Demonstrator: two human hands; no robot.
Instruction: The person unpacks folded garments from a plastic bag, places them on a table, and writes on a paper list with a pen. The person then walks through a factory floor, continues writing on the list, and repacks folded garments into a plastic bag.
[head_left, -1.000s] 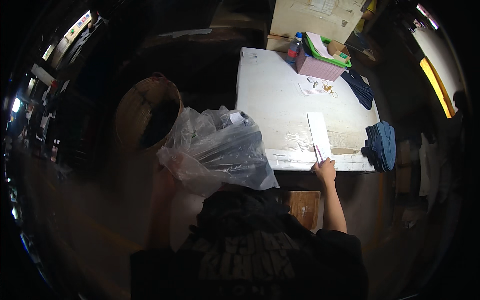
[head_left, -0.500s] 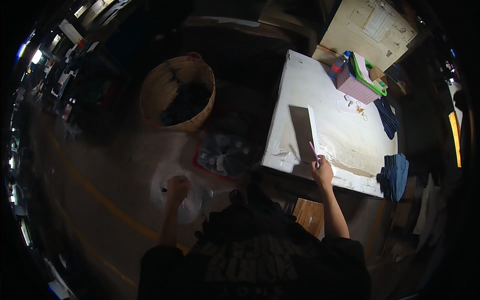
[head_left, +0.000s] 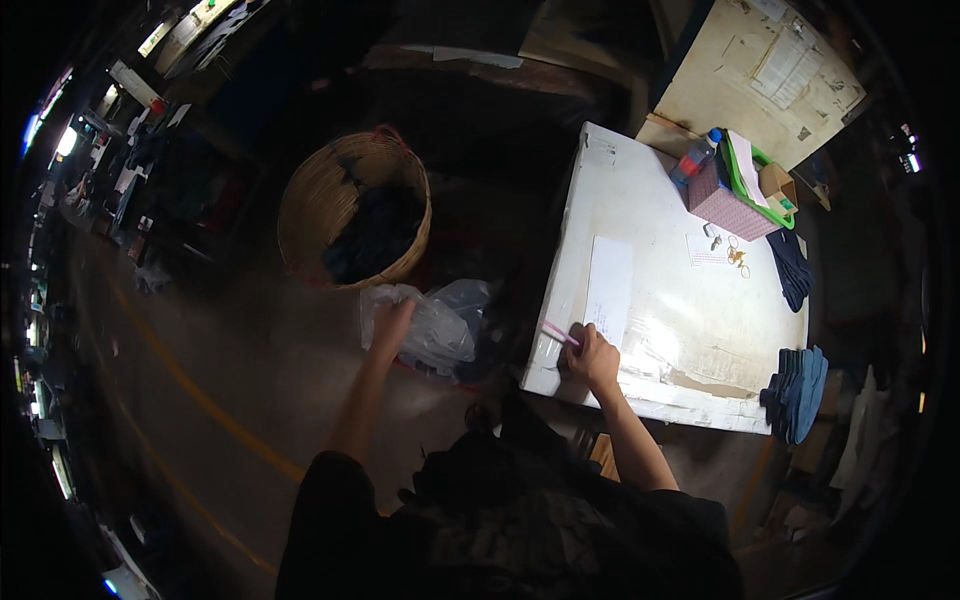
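Near the tabletop's left edge, translucent plastic is clutched by the left hand, a pink tool by the right.

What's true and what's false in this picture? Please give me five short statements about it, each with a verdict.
1. The left hand holds a clear bag. True.
2. The right hand is bare of any tool. False: it holds a pink tool.
3. A white strip lies on the table. True.
4. The round basket is empty. False: dark items lie inside.
5. The bottle stands right of the pink box. False: the bottle is on the box's left.
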